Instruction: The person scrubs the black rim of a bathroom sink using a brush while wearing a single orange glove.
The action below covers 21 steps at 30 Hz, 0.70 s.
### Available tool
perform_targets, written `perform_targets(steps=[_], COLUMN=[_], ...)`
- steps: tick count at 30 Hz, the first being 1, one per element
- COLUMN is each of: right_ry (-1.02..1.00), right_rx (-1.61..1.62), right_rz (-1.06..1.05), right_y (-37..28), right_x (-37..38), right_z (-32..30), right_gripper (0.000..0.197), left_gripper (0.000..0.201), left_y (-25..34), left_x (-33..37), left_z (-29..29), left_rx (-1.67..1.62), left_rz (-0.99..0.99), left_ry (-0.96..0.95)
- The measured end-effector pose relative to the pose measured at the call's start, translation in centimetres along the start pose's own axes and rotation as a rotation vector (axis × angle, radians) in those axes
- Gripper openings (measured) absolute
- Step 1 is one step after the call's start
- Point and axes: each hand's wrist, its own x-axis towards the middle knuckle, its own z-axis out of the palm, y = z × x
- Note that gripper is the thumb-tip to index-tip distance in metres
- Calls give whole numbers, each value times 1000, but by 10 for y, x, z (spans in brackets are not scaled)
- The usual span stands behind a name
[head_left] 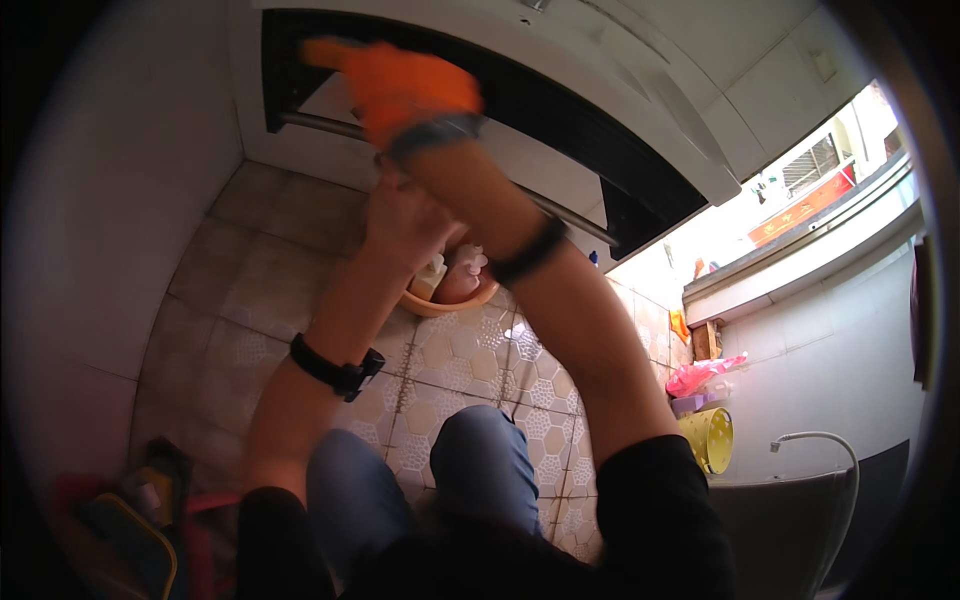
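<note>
Orange glove (422, 88) covers the right hand (405, 98) near the black panel's (545, 108) upper left corner, finger spread and hold blurred beyond telling, while the half-hidden left hand (405, 215), grip unclear, is just beside the right wrist, floor tiles (450, 355) showing between bowl (448, 308) rim and knees (482, 440).

The glove (420, 88) is orange with a grey cuff (437, 135), the appliance (590, 70) white with a black band (560, 112), and the basin (450, 307) orange. Trousers (485, 455) are blue, sleeves (655, 495) and wristbands (325, 368) black. Pale hexagons pattern the beige floor tiles (460, 365); light dots speckle the yellow bucket (704, 440).
</note>
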Motion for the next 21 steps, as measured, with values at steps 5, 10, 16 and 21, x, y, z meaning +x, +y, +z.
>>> perform_targets(steps=[5,10,16,21], right_ry=[-123,-155,-205,-179], right_rx=[-324,-718,-271,67], right_rz=[354,567,456,212], right_y=[116,171,130,24], right_x=[-192,-289,-200,-64], right_z=[-78,-155,-106,-49], right_gripper=[16,12,13,25], left_gripper=[83,72,75,65], left_y=[-10,-14,-14,-1], left_x=[6,11,17,11], left_z=[24,28,18,12], left_rx=[180,267,240,238], left_rz=[103,48,64,27], left_ry=[821,769,867,910])
